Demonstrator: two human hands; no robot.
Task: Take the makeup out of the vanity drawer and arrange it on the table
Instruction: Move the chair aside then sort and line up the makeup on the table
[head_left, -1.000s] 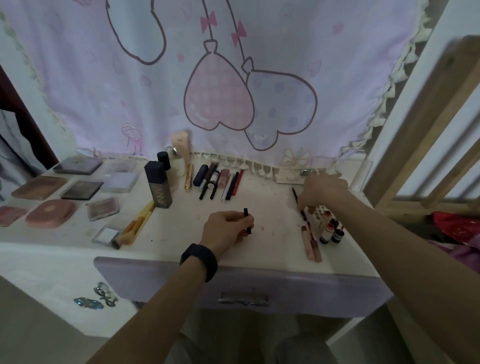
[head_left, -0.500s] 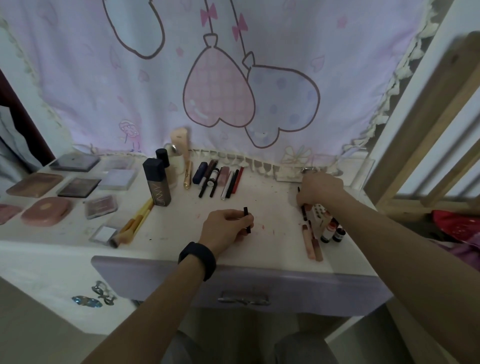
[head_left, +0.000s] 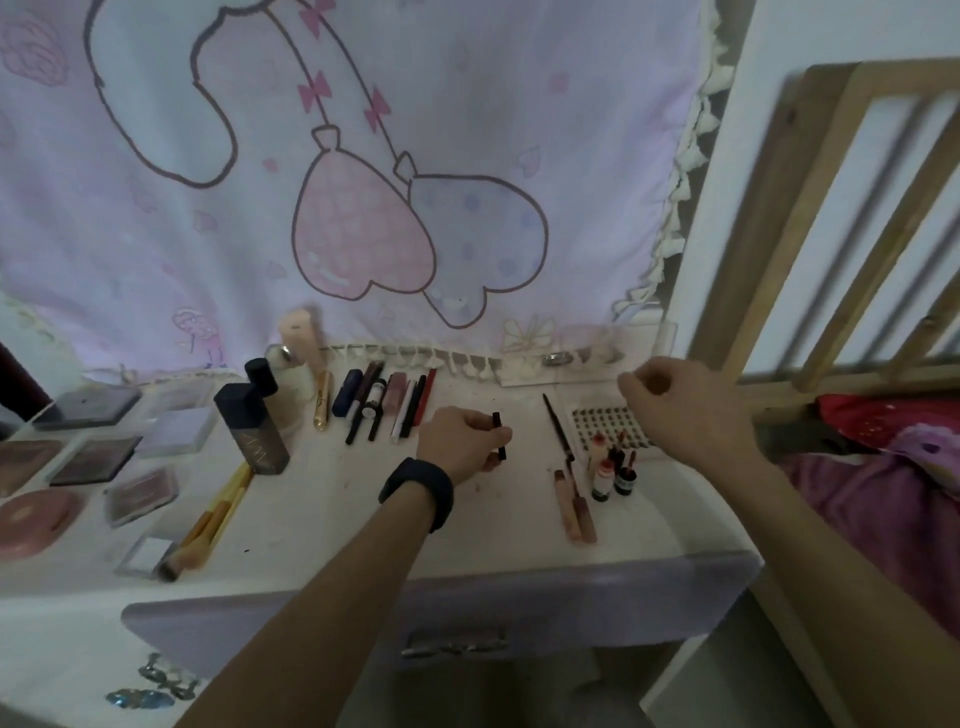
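- Black, short makeup stick (head_left: 497, 435) is pinched upright in the left hand (head_left: 460, 441). It sits low over the bare middle of the bench (head_left: 311, 525), between the row of pencils and tubes (head_left: 387, 405) at the back and the thin liner pencil (head_left: 558, 426) to its right.
- Risk: the stick looks small and round. Laid down carelessly, it would likely roll out of line or toward the front edge above the drawer front (head_left: 441, 608).
- Risk: the little bottles (head_left: 613, 470) stand upright and close together, just beside the studded sheet (head_left: 608, 423). The right forearm runs near them in this view, so a low sweep could tip them onto the pink tubes (head_left: 574, 506).
- Risk: the tall dark bottle (head_left: 252, 431) stands left of the row. A reach across toward the palettes (head_left: 93, 457) might clip it.
- Left hand: the wrist, wearing a dark band (head_left: 415, 493), is low with the knuckles up. Fingers and thumb are clamped on the stick's lower half.
- Right hand (head_left: 680, 402): raised clear of the bench above the studded sheet, with the back of the hand to the camera. Its fingers are curled in, thumb against forefinger; whether anything tiny is pinched there I cannot tell.
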